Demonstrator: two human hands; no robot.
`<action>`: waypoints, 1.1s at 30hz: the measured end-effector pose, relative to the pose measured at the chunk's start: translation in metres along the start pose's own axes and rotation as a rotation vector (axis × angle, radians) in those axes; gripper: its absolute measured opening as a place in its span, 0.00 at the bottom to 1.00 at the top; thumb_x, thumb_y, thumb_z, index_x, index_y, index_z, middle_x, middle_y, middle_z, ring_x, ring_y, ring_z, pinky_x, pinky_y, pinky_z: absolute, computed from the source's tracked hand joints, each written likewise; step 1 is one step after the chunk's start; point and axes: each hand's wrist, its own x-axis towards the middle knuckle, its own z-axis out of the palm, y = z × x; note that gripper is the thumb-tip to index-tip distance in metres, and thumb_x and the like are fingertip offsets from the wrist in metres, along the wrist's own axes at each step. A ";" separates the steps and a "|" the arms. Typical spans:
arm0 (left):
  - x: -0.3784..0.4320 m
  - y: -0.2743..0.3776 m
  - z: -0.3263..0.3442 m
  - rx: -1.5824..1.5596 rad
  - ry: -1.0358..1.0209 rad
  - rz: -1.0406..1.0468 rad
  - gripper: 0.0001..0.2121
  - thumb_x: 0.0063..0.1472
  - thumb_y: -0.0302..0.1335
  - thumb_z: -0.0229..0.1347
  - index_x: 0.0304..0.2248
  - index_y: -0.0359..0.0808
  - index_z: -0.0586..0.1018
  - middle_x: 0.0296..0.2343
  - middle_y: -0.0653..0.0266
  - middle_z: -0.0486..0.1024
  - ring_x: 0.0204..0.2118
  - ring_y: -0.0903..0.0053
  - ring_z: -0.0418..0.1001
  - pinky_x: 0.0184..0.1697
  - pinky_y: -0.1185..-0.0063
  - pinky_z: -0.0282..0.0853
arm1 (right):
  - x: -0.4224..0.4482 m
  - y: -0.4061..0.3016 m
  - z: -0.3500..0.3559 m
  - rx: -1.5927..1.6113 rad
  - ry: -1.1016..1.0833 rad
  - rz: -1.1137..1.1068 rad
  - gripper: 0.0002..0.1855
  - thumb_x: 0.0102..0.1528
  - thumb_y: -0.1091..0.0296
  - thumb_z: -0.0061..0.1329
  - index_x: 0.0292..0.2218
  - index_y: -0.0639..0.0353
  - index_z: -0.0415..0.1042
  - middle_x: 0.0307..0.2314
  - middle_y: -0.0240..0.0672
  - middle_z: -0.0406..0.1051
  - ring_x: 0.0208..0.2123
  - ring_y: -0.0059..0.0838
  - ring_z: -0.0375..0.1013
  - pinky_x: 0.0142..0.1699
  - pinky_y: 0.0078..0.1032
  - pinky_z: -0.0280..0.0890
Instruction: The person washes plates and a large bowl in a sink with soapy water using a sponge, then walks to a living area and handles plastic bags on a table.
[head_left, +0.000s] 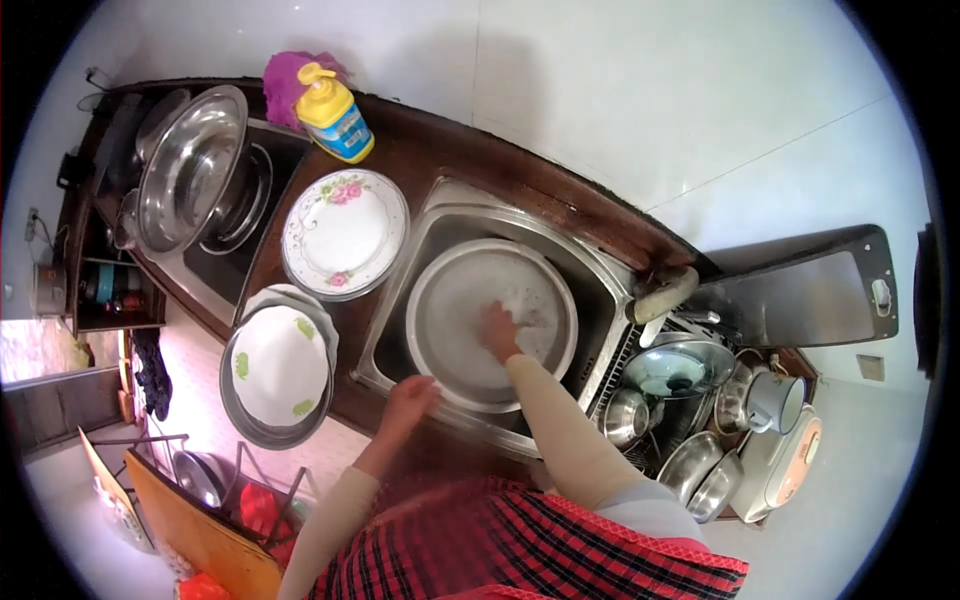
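A wide metal basin (422, 330) of cloudy water sits in the stainless steel sink (457, 206). My right hand (501, 331) dips into the water near the basin's middle. Its fingertips blur under the surface, so anything in them is hidden. My left hand (411, 403) is at the sink's front left rim, near the basin, fingers partly curled; no object shows in it. Left of the sink, a white plate with pink flowers (345, 232) lies on top of a stack. Nearer me, a white plate with green prints (281, 366) rests on a metal bowl (277, 437).
A yellow pump bottle (335, 116) stands by a purple cloth (281, 86) at the back. A large steel bowl (193, 172) leans over the cooktop (281, 161). On the right are a faucet (664, 294), a glass lid (679, 369), steel bowls (690, 465) and a rice cooker (780, 465).
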 end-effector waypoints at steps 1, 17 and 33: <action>0.001 0.001 0.001 0.021 -0.003 0.001 0.12 0.57 0.27 0.45 0.39 0.32 0.67 0.30 0.62 0.72 0.28 0.80 0.70 0.31 0.83 0.66 | -0.003 -0.006 0.008 0.004 -0.005 0.005 0.31 0.42 0.70 0.42 0.50 0.48 0.53 0.46 0.43 0.53 0.47 0.45 0.55 0.49 0.42 0.53; 0.033 -0.021 0.031 0.333 -0.137 0.247 0.10 0.56 0.26 0.46 0.35 0.29 0.70 0.28 0.62 0.72 0.27 0.82 0.69 0.28 0.85 0.66 | -0.102 0.002 -0.093 0.202 -0.360 -0.288 0.27 0.43 0.56 0.44 0.47 0.42 0.59 0.37 0.40 0.64 0.35 0.39 0.66 0.39 0.33 0.61; -0.009 -0.003 0.039 0.072 -0.023 0.450 0.08 0.46 0.25 0.48 0.15 0.31 0.71 0.11 0.64 0.69 0.14 0.80 0.67 0.18 0.80 0.62 | -0.130 -0.001 -0.053 -0.050 -0.113 -0.144 0.35 0.36 0.56 0.51 0.47 0.51 0.57 0.32 0.52 0.65 0.37 0.50 0.65 0.40 0.38 0.61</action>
